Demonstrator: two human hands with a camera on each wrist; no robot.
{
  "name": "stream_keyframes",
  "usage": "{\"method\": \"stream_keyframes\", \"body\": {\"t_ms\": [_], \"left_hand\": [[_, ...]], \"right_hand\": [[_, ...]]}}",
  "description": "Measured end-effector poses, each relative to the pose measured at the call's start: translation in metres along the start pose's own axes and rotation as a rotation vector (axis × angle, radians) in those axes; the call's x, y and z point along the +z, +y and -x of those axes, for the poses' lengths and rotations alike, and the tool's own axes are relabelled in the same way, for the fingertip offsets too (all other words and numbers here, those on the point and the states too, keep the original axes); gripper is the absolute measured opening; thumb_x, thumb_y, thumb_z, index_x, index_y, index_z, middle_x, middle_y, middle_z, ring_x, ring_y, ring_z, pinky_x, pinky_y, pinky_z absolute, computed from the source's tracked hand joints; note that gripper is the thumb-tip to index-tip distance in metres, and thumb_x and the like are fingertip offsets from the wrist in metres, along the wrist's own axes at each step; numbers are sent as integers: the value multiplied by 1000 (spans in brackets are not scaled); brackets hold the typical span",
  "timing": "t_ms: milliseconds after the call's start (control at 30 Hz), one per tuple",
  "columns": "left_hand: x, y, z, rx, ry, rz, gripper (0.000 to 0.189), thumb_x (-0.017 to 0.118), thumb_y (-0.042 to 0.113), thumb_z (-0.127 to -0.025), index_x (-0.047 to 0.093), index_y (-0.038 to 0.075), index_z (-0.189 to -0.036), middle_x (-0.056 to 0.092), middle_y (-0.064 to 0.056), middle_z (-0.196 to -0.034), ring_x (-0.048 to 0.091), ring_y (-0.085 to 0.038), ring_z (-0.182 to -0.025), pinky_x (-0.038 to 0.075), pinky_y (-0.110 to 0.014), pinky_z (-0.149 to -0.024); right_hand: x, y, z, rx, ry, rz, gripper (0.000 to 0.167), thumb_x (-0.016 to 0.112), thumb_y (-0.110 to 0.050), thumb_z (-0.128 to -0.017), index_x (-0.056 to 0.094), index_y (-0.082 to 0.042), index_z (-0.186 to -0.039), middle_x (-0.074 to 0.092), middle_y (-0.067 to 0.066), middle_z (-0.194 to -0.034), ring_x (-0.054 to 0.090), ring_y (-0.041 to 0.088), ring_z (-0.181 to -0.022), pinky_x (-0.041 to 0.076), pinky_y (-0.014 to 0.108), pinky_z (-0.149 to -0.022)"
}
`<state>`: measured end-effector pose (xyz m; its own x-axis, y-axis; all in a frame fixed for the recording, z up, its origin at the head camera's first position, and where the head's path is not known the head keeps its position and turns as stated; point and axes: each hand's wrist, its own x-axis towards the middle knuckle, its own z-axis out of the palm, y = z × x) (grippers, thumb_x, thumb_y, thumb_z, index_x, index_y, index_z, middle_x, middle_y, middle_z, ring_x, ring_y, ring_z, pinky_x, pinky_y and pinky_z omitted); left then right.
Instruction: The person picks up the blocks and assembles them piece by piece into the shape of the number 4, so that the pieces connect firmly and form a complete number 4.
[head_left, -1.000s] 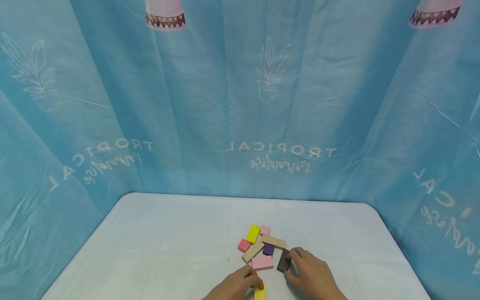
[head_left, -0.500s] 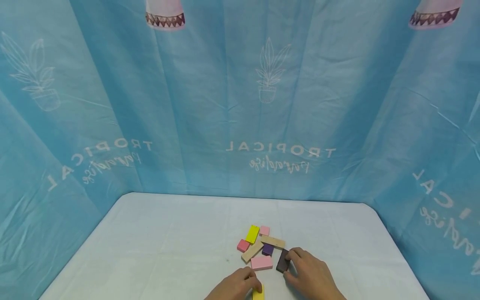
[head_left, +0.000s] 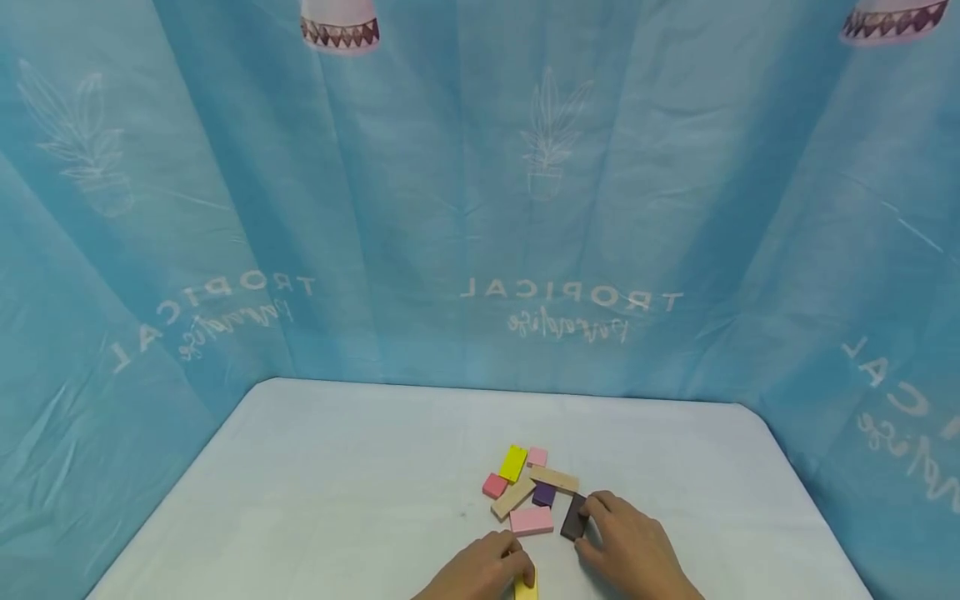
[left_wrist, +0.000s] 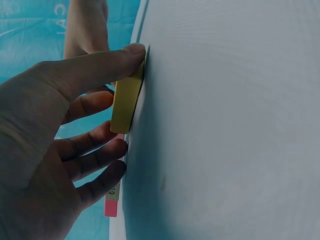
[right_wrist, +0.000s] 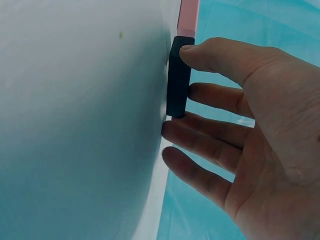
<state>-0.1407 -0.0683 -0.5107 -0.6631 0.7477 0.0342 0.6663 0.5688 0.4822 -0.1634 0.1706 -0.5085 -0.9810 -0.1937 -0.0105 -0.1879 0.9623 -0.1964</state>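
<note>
At the table's near side, my left hand (head_left: 483, 568) pinches a yellow block (head_left: 527, 590) between thumb and fingers. In the left wrist view the thumb lies along one end of that block (left_wrist: 127, 102) while the other fingers spread below. My right hand (head_left: 628, 546) holds a dark brown block (head_left: 574, 517) on the table. The right wrist view has the thumb at the upper end of the dark block (right_wrist: 180, 77) and the index finger at its side. A pink block (head_left: 531, 521) lies between the two hands, just beyond the yellow one.
Past the hands lie several more blocks: two plain wooden ones (head_left: 555, 479), a purple one (head_left: 543, 494), a bright yellow one (head_left: 513, 463), a small red-pink one (head_left: 494, 486) and a small light pink one (head_left: 537, 457). Blue printed curtains (head_left: 480, 208) surround the white table (head_left: 352, 467).
The whole head view has shifted slightly. Both hands keep hold of the same blocks, nearly in place, and the other blocks lie as before.
</note>
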Motion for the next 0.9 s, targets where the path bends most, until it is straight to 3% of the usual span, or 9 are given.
{"method": "stream_keyframes", "body": {"t_ms": [433, 900], "left_hand": [[-3, 3, 2, -5, -16, 3, 15, 70, 25, -88, 66, 22, -101, 44, 14, -85, 39, 2, -76, 39, -12, -70], [-2, 3, 2, 6, -40, -3, 15, 67, 36, -88, 67, 24, -99, 45, 16, -86, 40, 2, -75, 40, -14, -69]], "right_hand": [[0, 0, 0, -19, 10, 6, 35, 81, -39, -72, 66, -19, -97, 62, 1, -107, 63, 21, -95, 52, 44, -79], [0, 1, 0, -27, 5, -15, 31, 80, -37, -73, 65, -20, -95, 62, 0, -106, 62, 19, -92, 53, 43, -77]]}}
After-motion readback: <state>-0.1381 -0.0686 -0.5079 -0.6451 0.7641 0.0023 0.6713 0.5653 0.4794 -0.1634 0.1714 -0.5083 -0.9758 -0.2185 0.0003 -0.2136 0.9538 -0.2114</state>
